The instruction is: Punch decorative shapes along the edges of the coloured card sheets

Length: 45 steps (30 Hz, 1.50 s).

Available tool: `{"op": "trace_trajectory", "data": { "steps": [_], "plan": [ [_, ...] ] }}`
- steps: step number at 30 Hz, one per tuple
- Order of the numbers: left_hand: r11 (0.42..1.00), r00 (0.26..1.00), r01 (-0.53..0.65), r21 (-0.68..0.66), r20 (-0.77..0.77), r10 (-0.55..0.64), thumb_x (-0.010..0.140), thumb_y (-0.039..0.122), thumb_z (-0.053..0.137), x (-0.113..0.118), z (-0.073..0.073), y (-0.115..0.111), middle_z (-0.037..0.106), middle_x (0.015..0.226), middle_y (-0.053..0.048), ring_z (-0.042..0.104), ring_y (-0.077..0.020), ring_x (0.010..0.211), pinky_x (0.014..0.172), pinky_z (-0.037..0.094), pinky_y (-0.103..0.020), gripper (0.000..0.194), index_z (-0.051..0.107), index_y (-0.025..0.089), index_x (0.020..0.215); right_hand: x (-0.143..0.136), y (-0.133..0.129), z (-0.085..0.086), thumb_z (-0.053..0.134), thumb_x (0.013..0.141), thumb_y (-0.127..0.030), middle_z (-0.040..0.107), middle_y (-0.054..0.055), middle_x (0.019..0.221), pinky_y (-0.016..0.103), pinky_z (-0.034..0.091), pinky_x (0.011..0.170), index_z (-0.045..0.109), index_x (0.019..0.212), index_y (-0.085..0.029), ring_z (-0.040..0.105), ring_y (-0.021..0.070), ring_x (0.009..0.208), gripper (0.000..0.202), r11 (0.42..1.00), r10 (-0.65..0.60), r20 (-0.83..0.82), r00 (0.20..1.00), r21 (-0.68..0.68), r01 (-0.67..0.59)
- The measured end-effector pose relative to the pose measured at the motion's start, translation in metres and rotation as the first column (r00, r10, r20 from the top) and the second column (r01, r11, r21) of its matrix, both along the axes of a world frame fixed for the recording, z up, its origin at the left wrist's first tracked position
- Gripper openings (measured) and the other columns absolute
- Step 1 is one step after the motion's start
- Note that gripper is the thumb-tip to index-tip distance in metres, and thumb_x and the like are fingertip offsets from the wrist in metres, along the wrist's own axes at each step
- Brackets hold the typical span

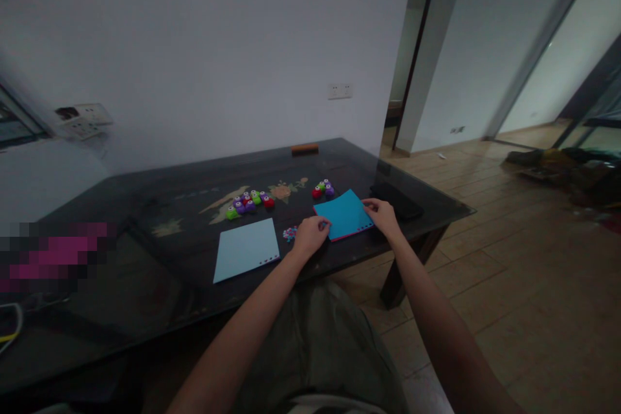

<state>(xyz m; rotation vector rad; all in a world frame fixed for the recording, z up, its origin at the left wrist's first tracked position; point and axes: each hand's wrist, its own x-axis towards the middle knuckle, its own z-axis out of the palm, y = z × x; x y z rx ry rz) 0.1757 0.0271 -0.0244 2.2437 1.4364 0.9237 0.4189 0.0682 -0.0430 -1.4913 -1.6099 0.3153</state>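
Blue sheet (343, 213): pink edging beneath, dark marks along near edge
Left fingers (322, 222): grasping left edge
Right fingers (371, 204): grasping right edge

A pale wall (218, 58) is fitted with sockets (339, 90); the wood-toned floor (485, 233) is dimly lit.

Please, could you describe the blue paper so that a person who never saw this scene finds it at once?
On the dark table by the white wall, look near the front edge. The blue paper is between the left hand and the right hand. Unlike the pale sheet farther left, it is bright blue, with pink showing along its edge.
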Motion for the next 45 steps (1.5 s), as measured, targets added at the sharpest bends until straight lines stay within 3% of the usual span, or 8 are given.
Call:
{"op": "trace_trajectory", "data": {
  "steps": [16,26,30,33,39,45],
  "plan": [
    [0.997,0.997,0.031,0.075,-0.066,-0.026,0.077,0.016,0.054,0.0011,0.0032,-0.0023,0.062,0.080,-0.003,0.056,-0.0156,0.077,0.070,0.044,-0.025,0.016,0.069,0.018,0.083,-0.0038,0.0001,0.0013,0.053,0.076,-0.012,0.071,0.009,0.087,0.028,0.047,0.072,0.071,0.092,-0.014,0.063,0.0179,0.076,0.024,1.000,-0.019,0.074,0.997,-0.021,0.020],
    [0.996,0.998,0.044,0.077,-0.054,-0.040,0.078,0.017,0.054,0.0001,-0.0005,-0.0009,0.063,0.082,-0.003,0.057,-0.0170,0.081,0.074,0.045,-0.028,0.015,0.068,0.019,0.083,-0.0030,0.0010,0.0000,0.056,0.073,-0.014,0.062,0.003,0.067,0.025,0.042,0.061,0.071,0.091,-0.014,0.055,0.0143,0.062,0.024,0.999,-0.030,0.117,0.993,-0.031,0.034],
    [0.992,0.999,0.024,0.126,-0.041,-0.019,0.079,0.018,0.053,0.0007,0.0016,-0.0036,0.063,0.086,-0.005,0.057,-0.0192,0.087,0.082,0.045,-0.033,0.017,0.065,0.018,0.092,-0.0020,0.0019,-0.0024,0.057,0.071,-0.016,0.060,0.004,0.072,0.026,0.043,0.064,0.070,0.088,-0.015,0.054,0.0145,0.065,0.022,0.998,-0.048,0.143,0.989,0.034,0.043],
    [0.981,1.000,0.012,0.192,-0.024,-0.008,0.080,0.025,0.055,0.0018,0.0036,-0.0070,0.059,0.103,-0.007,0.054,-0.0219,0.099,0.091,0.042,-0.038,0.026,0.060,0.019,0.104,-0.0017,0.0024,-0.0034,0.056,0.071,-0.015,0.062,0.006,0.079,0.027,0.045,0.069,0.070,0.089,-0.015,0.056,0.0153,0.070,0.022,0.997,-0.057,0.137,0.989,0.058,0.049],
    [0.958,0.973,0.229,0.173,-0.065,-0.221,0.070,0.032,0.067,0.0037,0.0015,-0.0093,0.043,0.130,-0.011,0.038,-0.0274,0.123,0.105,0.032,-0.044,0.058,0.049,0.019,0.124,-0.0022,0.0026,-0.0028,0.057,0.074,-0.014,0.069,0.007,0.090,0.032,0.047,0.080,0.069,0.093,-0.016,0.062,0.0187,0.082,0.023,1.000,-0.012,0.117,0.993,0.024,0.010],
    [0.946,0.955,0.295,0.138,-0.067,-0.288,0.069,0.024,0.064,0.0045,-0.0010,-0.0084,0.043,0.132,-0.011,0.037,-0.0272,0.125,0.106,0.031,-0.044,0.057,0.050,0.020,0.124,-0.0021,0.0017,-0.0020,0.060,0.073,-0.016,0.070,0.008,0.094,0.033,0.050,0.082,0.068,0.097,-0.017,0.064,0.0200,0.086,0.025,1.000,0.007,0.109,0.994,-0.009,-0.006]
  ]
}}
